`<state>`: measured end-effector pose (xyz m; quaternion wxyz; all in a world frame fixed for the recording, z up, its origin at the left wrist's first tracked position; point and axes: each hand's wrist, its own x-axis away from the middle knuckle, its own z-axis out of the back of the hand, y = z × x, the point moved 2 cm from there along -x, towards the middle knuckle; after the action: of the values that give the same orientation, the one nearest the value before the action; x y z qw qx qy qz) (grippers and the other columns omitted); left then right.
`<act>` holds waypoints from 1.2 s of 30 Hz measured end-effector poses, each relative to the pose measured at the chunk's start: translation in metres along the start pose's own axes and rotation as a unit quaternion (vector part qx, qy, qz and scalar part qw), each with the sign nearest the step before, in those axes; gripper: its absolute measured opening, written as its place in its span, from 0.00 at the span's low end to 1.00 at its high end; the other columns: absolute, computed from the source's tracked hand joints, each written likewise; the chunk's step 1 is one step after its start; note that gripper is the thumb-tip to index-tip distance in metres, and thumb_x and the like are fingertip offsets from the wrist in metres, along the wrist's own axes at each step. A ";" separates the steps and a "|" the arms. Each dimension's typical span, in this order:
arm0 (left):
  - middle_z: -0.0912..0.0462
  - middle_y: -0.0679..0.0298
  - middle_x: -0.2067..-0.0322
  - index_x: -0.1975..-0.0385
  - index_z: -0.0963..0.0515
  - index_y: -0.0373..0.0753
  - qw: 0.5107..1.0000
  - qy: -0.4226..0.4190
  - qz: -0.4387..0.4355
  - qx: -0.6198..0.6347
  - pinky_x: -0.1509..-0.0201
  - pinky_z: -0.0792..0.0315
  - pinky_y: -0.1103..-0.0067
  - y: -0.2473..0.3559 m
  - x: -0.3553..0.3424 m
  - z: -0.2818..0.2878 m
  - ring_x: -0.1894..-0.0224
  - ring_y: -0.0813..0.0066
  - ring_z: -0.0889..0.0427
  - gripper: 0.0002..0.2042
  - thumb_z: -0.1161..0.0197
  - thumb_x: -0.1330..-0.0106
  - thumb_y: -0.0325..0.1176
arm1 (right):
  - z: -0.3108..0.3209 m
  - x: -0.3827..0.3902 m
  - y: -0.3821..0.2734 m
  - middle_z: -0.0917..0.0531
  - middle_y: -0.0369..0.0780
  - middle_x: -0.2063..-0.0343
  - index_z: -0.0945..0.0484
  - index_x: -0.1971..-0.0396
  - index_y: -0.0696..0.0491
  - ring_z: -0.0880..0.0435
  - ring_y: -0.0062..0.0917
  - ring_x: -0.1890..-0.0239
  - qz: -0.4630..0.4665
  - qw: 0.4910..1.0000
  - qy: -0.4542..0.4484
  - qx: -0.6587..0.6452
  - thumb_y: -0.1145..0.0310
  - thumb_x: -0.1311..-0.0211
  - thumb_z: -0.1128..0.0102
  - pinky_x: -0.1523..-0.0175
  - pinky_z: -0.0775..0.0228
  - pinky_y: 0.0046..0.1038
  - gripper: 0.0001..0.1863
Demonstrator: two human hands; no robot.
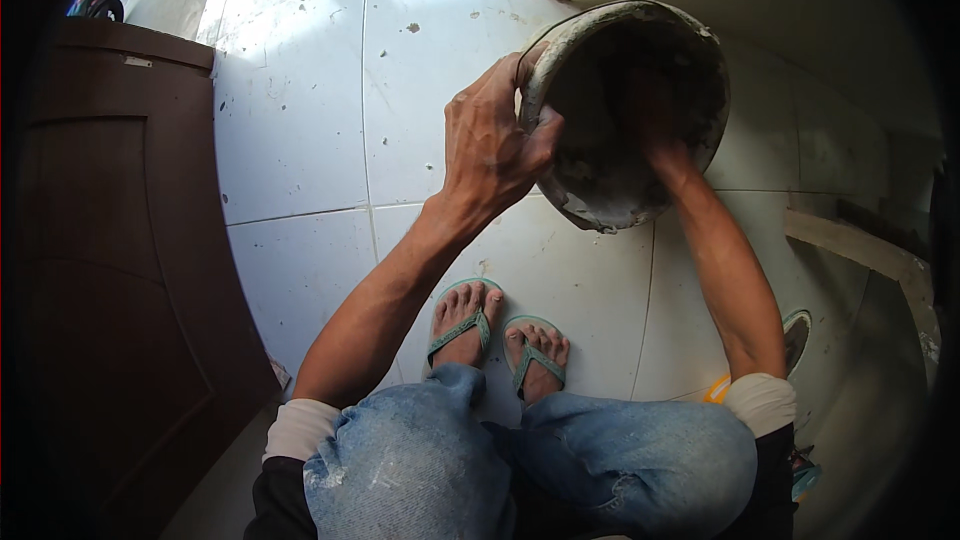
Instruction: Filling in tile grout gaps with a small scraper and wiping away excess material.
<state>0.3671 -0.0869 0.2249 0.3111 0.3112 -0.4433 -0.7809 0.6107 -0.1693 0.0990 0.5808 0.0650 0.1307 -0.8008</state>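
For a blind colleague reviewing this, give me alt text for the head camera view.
A squatting person's left hand grips the rim of a mortar-crusted bucket tilted toward them, while the right hand reaches inside it. Below are white floor tiles, green flip-flops and a dark wooden door at left.
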 end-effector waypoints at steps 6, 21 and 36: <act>0.14 0.51 0.64 0.46 0.19 0.37 0.999 0.005 -0.032 0.006 0.56 0.20 0.60 0.007 0.000 -0.009 0.65 0.46 0.13 0.22 0.33 0.43 0.28 | -0.003 0.015 0.019 0.10 0.48 0.57 0.12 0.51 0.54 0.10 0.45 0.55 0.021 1.000 0.020 0.010 0.67 0.31 0.40 0.45 0.19 0.48 0.14; 0.14 0.49 0.61 0.52 0.21 0.35 0.997 0.015 -0.072 -0.035 0.55 0.19 0.58 0.016 0.005 -0.014 0.63 0.43 0.13 0.19 0.33 0.44 0.30 | 0.015 0.015 0.021 0.11 0.50 0.50 0.16 0.42 0.57 0.12 0.46 0.49 0.000 0.996 0.057 0.067 0.67 0.29 0.43 0.40 0.22 0.49 0.19; 0.12 0.50 0.56 0.44 0.20 0.35 0.997 0.029 -0.059 -0.037 0.51 0.17 0.60 0.017 0.009 -0.022 0.58 0.44 0.11 0.24 0.35 0.43 0.29 | 0.027 0.015 0.053 0.09 0.48 0.56 0.11 0.50 0.53 0.11 0.46 0.52 -0.071 0.996 -0.005 -0.059 0.62 0.26 0.41 0.43 0.21 0.46 0.15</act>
<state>0.3815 -0.1118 0.2293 0.2884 0.3477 -0.3857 -0.8045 0.6573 -0.2062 0.1143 0.5261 0.0172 0.1786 -0.8313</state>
